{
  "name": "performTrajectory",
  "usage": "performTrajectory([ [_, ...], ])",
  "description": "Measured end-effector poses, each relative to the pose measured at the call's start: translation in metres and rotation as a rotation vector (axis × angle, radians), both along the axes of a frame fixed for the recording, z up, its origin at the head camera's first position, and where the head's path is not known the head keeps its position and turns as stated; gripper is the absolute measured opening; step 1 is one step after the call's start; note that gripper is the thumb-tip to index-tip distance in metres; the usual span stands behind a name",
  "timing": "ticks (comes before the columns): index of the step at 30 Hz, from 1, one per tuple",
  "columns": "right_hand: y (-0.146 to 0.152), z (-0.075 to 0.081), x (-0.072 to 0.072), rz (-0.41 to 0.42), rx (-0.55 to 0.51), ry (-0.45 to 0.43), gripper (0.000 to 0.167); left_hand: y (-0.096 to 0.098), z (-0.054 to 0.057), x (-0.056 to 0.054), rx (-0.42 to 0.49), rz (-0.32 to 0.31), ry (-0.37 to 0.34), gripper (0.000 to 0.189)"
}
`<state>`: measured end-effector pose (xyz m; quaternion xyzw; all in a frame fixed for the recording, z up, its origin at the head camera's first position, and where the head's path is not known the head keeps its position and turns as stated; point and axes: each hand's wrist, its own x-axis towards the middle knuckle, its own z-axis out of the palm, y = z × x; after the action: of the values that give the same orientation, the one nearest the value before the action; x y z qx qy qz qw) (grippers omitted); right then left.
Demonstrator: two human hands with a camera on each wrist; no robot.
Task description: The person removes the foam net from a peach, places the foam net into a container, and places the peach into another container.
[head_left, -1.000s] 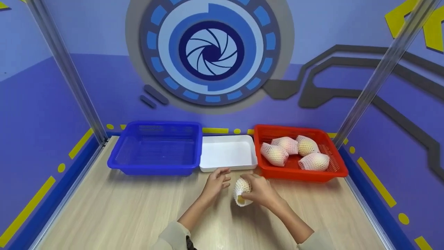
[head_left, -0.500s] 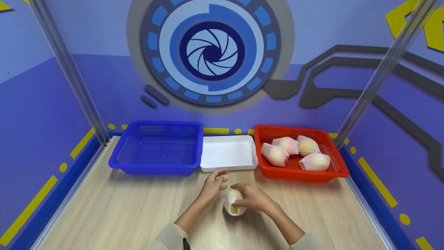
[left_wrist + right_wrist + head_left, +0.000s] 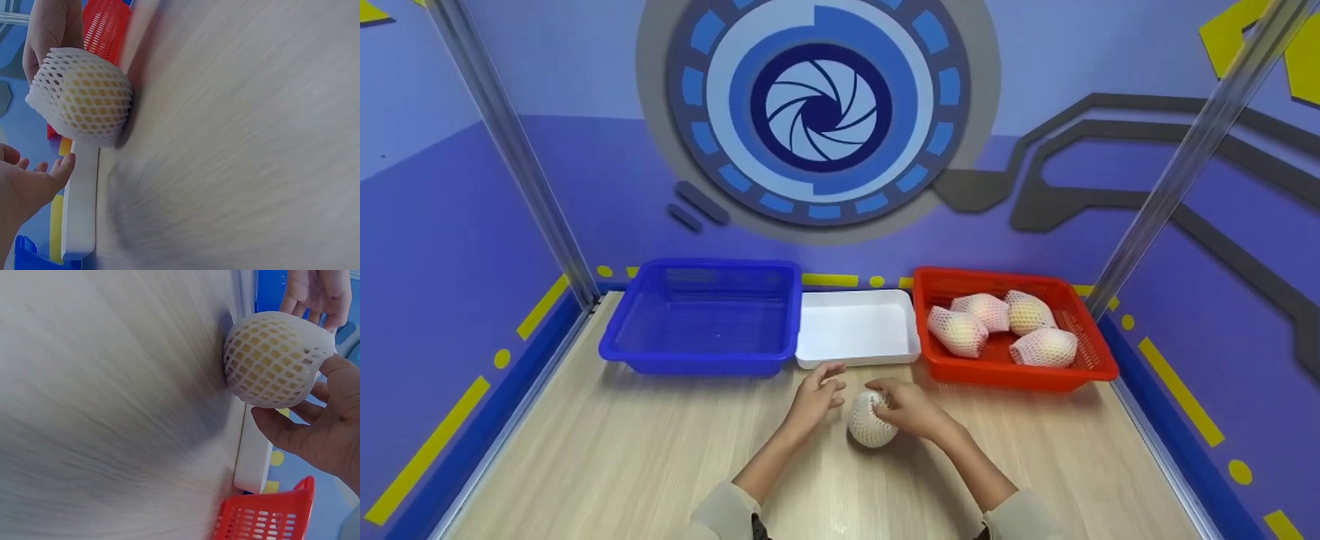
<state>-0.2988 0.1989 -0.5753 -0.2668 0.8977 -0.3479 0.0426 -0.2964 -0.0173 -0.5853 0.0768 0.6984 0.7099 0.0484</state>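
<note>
A yellowish fruit in a white foam net is low over the front middle of the table. My right hand grips the net's upper right side. In the right wrist view, its thumb and fingers come at the fruit's lower and right sides, near the bunched net end. My left hand is just left of the fruit, fingers loosely bent and holding nothing; the left wrist view shows a gap between this hand and the netted fruit.
Behind the hands, a white tray stands between a blue basket and a red basket. Several netted fruits lie inside the red one. Patterned blue walls and metal posts enclose the wooden table.
My right hand has brought the netted fruit left and nearer, then turned it, so the bare yellow-brown patch no longer shows. My left hand has drifted slightly left.
</note>
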Motion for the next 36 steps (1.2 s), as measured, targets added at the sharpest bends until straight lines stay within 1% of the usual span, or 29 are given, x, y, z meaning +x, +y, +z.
performTrajectory([
  [4,0.006,0.000,0.000,-0.017,-0.008,0.027,0.039,-0.004,-0.008,-0.002,-0.018,0.013,0.009,0.041],
  [7,0.011,0.003,0.002,0.011,-0.017,0.018,0.040,-0.006,-0.012,-0.002,-0.021,0.029,0.002,0.041],
  [9,0.015,0.006,0.004,0.029,-0.018,0.009,0.041,-0.006,-0.012,-0.003,-0.022,0.034,-0.001,0.040],
  [11,0.020,0.011,0.004,0.035,-0.015,0.003,0.041,-0.004,-0.012,-0.004,-0.029,0.026,0.015,0.040],
  [16,0.030,0.024,0.005,0.005,0.009,-0.029,0.042,-0.005,-0.010,-0.007,-0.079,0.014,0.054,0.037],
  [19,0.029,0.030,0.007,-0.003,0.014,-0.036,0.043,-0.011,-0.010,-0.006,-0.106,0.025,0.039,0.038],
  [23,0.026,0.034,0.011,-0.004,0.019,-0.033,0.042,-0.018,-0.012,-0.004,-0.093,0.016,0.002,0.039],
  [25,0.024,0.035,0.013,0.002,0.021,-0.031,0.042,-0.021,-0.014,-0.004,-0.091,0.015,0.006,0.039],
  [27,0.022,0.036,0.015,0.009,0.029,-0.020,0.045,-0.023,-0.015,-0.004,-0.114,0.034,0.030,0.039],
  [29,0.019,0.036,0.015,0.019,0.040,-0.002,0.050,-0.026,-0.016,-0.005,-0.155,0.066,0.056,0.040],
  [31,0.015,0.037,0.016,0.024,0.054,0.008,0.057,-0.029,-0.017,-0.006,-0.185,0.098,0.067,0.043],
  [33,0.011,0.036,0.016,0.025,0.064,0.008,0.063,-0.033,-0.017,-0.007,-0.195,0.130,0.057,0.047],
  [36,0.004,0.034,0.015,0.036,0.076,0.001,0.068,-0.039,-0.020,-0.009,-0.182,0.184,0.019,0.053],
])
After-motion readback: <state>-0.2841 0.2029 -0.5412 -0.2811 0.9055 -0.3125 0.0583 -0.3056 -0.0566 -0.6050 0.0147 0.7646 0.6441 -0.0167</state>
